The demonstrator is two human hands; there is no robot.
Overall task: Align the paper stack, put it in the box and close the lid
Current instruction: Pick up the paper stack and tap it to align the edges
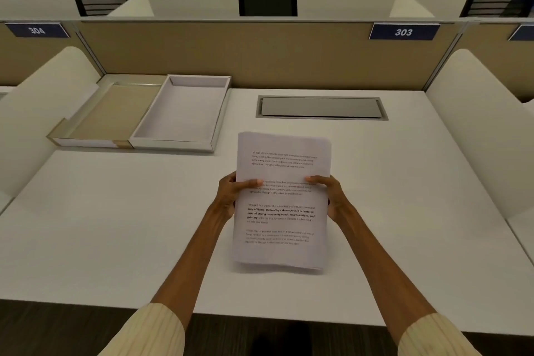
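Observation:
A stack of white printed paper [281, 225] stands tilted above the middle of the white desk, its lower edge near the desk top. My left hand [231, 195] grips its left edge with the thumb across the front sheet. My right hand [329, 196] grips the right edge the same way. The open white box [215, 124] lies at the back left of the desk with nothing inside it. Its lid [86, 142], tan inside, lies flat on the box's left side.
A grey cable hatch [320, 107] is set into the desk behind the paper. A tan partition [260, 52] closes the back. White curved dividers [476, 124] stand on both sides. The desk's front edge [260, 318] is near my sleeves.

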